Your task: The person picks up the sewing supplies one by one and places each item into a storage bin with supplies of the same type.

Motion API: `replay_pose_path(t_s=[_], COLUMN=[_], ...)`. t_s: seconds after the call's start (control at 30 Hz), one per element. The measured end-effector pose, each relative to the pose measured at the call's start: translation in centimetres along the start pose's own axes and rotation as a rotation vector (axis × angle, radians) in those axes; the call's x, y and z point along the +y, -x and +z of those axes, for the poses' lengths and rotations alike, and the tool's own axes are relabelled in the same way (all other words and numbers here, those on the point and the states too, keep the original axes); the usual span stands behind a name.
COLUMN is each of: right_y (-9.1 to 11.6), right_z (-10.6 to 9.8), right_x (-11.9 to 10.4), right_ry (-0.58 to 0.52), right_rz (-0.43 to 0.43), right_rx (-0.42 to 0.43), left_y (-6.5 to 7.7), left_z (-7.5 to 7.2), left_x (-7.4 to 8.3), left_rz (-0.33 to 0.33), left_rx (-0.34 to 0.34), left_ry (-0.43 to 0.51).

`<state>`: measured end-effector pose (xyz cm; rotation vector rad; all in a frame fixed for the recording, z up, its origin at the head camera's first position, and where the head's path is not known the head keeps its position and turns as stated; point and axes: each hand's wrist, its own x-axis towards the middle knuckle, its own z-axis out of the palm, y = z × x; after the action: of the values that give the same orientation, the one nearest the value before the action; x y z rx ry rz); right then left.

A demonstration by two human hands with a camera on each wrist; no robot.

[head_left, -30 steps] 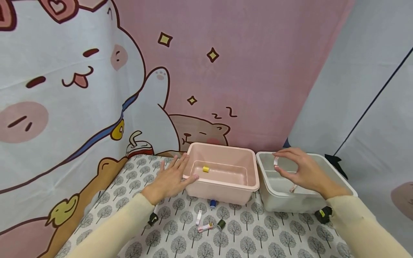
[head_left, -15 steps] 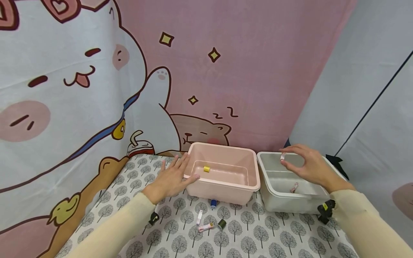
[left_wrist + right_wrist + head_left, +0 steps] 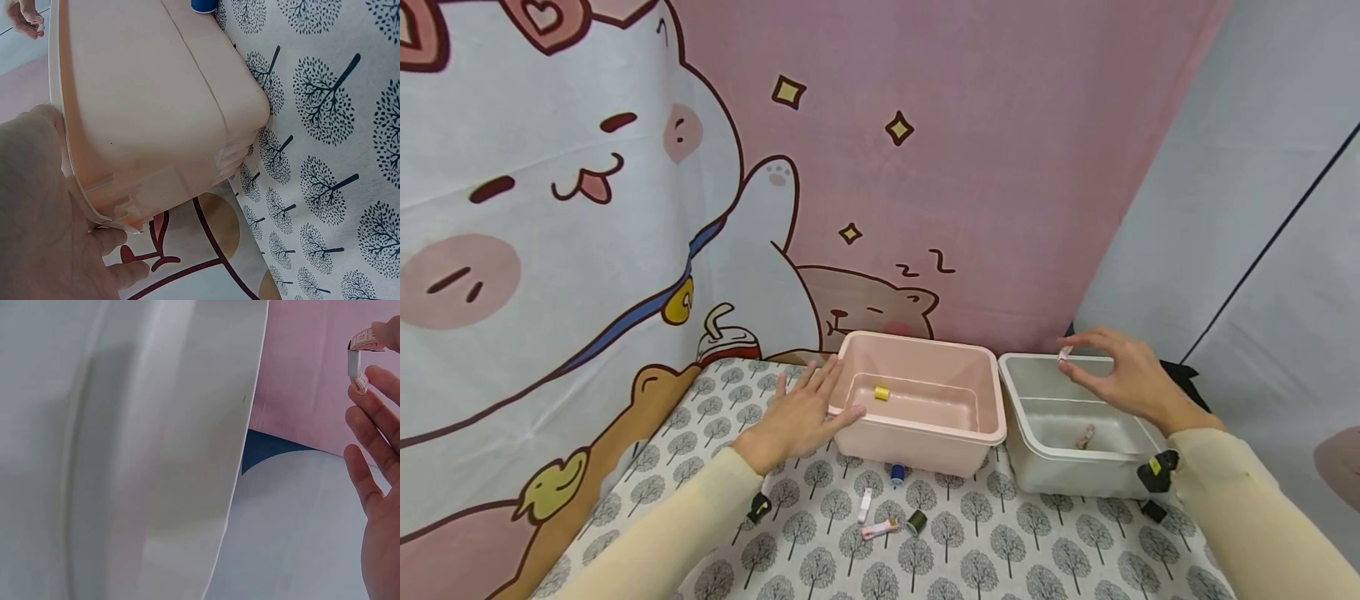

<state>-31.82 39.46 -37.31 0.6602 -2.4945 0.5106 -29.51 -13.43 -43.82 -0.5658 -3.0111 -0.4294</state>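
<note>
My right hand (image 3: 1123, 379) pinches a small folded tape measure (image 3: 354, 364) between thumb and fingertips, over the back part of the light grey bin (image 3: 1052, 467). Printed numbers and a white band show on it in the right wrist view. Another folded pinkish tape measure (image 3: 1086, 437) lies on that bin's floor. My left hand (image 3: 797, 421) rests on the left rim of the pink bin (image 3: 917, 446), fingers spread and mostly straight. Inside the pink bin lies a yellow thread spool (image 3: 882, 392).
In front of the pink bin, on the tree-patterned cloth (image 3: 977, 567), lie a blue spool (image 3: 898, 474), a dark green spool (image 3: 916, 522), a white folded strip (image 3: 865, 505) and a pinkish folded tape (image 3: 880, 528). The two bins stand side by side before a cartoon backdrop (image 3: 962, 167).
My right hand has moved right and a little up with the tape measure, which has tilted. My left hand stays at the pink bin's rim.
</note>
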Motion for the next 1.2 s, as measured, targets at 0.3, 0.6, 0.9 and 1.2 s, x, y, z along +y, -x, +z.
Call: replay_pose_path(t_s=[0.3,0.6,0.9,1.2], right_y=[-0.4,-0.6,-0.8,-1.0], right_z=[0.1,0.3,0.6,0.8], right_x=[1.2,2.1,2.7,3.1], right_ry=[-0.017,-0.014,-0.006,-0.004], right_rz=[0.063,0.105,0.128,0.160], right_rx=[-0.039,-0.080,-0.103,-0.148], left_y=[0.1,0.0,0.0,0.0], left_z=[-0.1,-0.1,-0.2,-0.2], left_x=[0.0,-0.1,0.0,-0.1], left_rz=[0.000,0.002,-0.002,-0.006], left_rx=[-0.005,-0.003,-0.006,-0.013], left_ry=[-0.001,0.003,0.007,0.001])
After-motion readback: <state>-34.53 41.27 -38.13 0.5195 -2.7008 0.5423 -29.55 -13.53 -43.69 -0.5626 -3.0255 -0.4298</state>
